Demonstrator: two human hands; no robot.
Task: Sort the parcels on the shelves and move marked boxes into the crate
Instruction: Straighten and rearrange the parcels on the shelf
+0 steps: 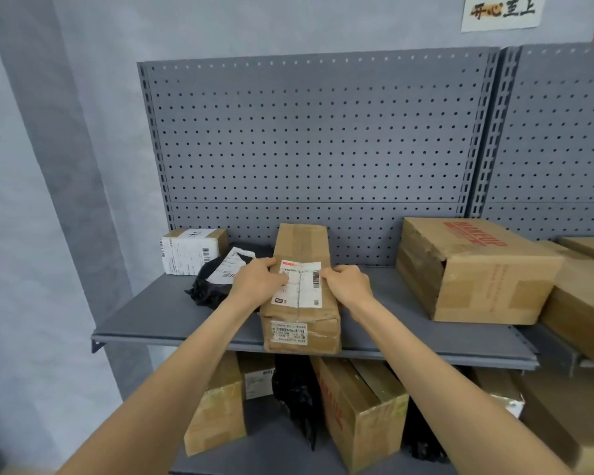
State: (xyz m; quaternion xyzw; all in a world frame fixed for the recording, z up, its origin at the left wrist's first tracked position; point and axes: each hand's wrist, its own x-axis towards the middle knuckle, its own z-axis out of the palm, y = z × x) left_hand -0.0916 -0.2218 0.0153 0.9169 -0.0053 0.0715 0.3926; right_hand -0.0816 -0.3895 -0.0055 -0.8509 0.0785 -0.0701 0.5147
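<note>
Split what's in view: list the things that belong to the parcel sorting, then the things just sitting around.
Job: long box held by left hand and right hand; small labelled box; black bag; big box; shelf.

Bystanders: wall sign; pegboard.

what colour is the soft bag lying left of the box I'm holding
Black, with a white shipping label; the bag shows best in the head view.
</note>
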